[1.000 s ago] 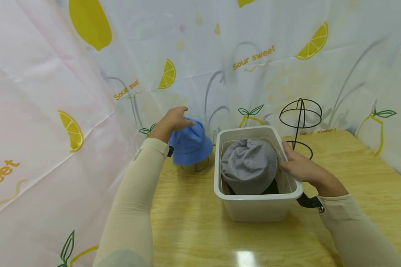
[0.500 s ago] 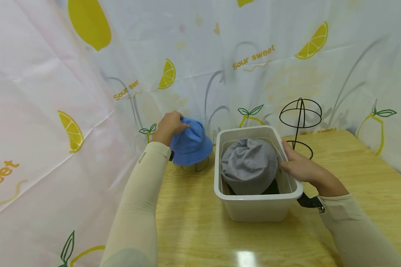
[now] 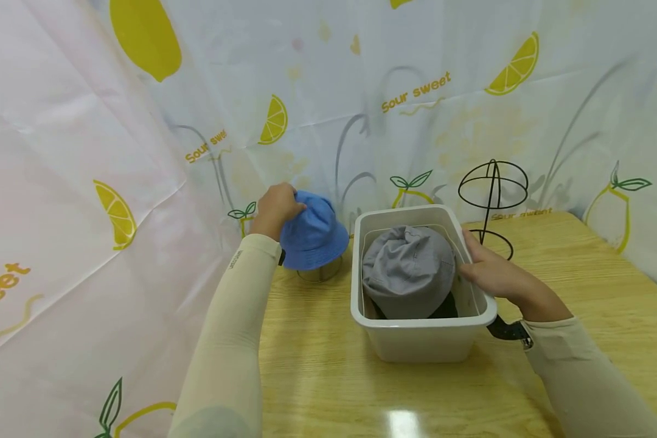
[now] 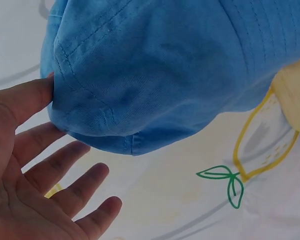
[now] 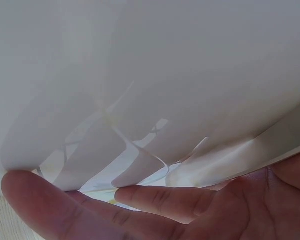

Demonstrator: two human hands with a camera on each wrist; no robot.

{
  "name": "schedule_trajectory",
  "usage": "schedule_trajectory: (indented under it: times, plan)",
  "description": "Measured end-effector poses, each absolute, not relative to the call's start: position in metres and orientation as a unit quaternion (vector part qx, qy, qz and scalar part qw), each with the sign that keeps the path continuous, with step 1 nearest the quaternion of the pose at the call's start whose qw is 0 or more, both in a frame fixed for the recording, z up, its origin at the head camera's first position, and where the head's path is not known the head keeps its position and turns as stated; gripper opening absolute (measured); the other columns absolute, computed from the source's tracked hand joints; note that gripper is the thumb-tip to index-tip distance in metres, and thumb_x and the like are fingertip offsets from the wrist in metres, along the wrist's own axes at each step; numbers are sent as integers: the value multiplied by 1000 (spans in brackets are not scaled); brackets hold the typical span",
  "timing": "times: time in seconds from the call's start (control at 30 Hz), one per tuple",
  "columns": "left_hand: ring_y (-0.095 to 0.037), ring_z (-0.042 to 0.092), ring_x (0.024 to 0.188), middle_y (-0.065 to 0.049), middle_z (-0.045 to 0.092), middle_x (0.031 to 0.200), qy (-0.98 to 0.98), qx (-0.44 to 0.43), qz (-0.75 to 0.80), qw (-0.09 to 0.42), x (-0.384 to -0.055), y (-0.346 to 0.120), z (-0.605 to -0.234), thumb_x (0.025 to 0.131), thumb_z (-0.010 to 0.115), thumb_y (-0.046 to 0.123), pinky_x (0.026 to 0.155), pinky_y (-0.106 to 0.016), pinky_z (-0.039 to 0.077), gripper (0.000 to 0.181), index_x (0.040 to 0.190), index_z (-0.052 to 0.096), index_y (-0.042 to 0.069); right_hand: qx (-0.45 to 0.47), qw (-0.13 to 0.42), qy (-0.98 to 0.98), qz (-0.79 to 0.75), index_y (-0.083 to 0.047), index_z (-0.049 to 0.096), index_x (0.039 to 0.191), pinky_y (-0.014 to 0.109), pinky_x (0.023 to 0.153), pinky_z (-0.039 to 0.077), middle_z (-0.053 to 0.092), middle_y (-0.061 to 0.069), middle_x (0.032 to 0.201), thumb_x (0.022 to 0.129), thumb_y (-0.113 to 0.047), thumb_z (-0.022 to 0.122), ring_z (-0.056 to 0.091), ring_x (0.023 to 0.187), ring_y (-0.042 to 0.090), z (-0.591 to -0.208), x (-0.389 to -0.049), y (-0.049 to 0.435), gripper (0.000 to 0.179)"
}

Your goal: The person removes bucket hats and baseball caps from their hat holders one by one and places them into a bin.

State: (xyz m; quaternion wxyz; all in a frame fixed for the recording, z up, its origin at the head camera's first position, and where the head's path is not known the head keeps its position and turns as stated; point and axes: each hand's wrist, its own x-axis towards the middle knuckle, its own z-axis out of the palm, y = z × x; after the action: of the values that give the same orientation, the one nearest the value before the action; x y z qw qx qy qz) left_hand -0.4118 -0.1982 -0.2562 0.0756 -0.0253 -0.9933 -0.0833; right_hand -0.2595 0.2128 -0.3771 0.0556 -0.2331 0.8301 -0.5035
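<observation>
A blue bucket hat (image 3: 319, 234) sits on a wire stand (image 3: 320, 272) at the back left of the table. My left hand (image 3: 276, 210) pinches the top of its crown between thumb and index finger; the other fingers (image 4: 82, 185) spread free below in the left wrist view. My right hand (image 3: 495, 277) grips the right side of a white plastic bin (image 3: 424, 334). Its thumb lies over the rim, and its fingers (image 5: 160, 197) lie against the outer wall in the right wrist view. Inside the bin is a grey cloth hat (image 3: 407, 271), with something dark partly hidden beneath it.
A black wire hat stand (image 3: 493, 194) without a hat stands behind the bin to the right. The wood-grain table (image 3: 317, 365) meets a lemon-printed curtain (image 3: 317, 73) at the back and sides.
My left hand has come down onto the blue hat's crown and closed its thumb and index finger on it. The right hand and the bin have stayed in place.
</observation>
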Motion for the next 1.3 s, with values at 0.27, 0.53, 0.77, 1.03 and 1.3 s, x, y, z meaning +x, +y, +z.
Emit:
schedule_trajectory:
  times: [0.27,0.53,0.77,1.03,1.3]
  plan:
    - [-38,64,119,-14,73,126,-992,-25,-67,104,-415,-200,-259,99,69,38,104,-62,44,33,119,78,13,-236,52,830,-503,-8,-20,163,69,86,52,-14,27,170,99,5,41,14,146,64,-377,-259,213,89]
    - [-39,65,116,-14,74,122,-991,-23,-36,123,-416,-196,-256,103,62,36,105,-63,43,30,112,80,14,-235,52,830,-503,-8,-19,163,69,86,53,-15,27,170,99,4,41,13,146,63,-376,-259,213,89]
    - [-38,67,107,-14,76,117,-990,-19,-2,143,-418,-194,-257,104,61,37,100,-58,45,30,113,81,17,-238,53,826,-509,-8,-19,164,69,85,53,-14,27,170,98,6,40,13,146,63,-377,-259,213,90]
    - [-37,67,106,-12,76,120,-989,-10,-14,146,-416,-193,-257,105,59,34,101,-58,42,30,116,80,17,-237,56,825,-510,-10,-17,164,70,83,53,-10,27,170,96,7,40,14,146,63,-379,-260,213,91]
    - [-38,67,108,-13,76,121,-986,-19,-27,163,-415,-195,-252,105,60,34,103,-62,39,29,113,82,17,-238,54,823,-513,-12,-19,164,73,83,52,-12,26,170,96,8,40,11,146,64,-380,-261,214,92]
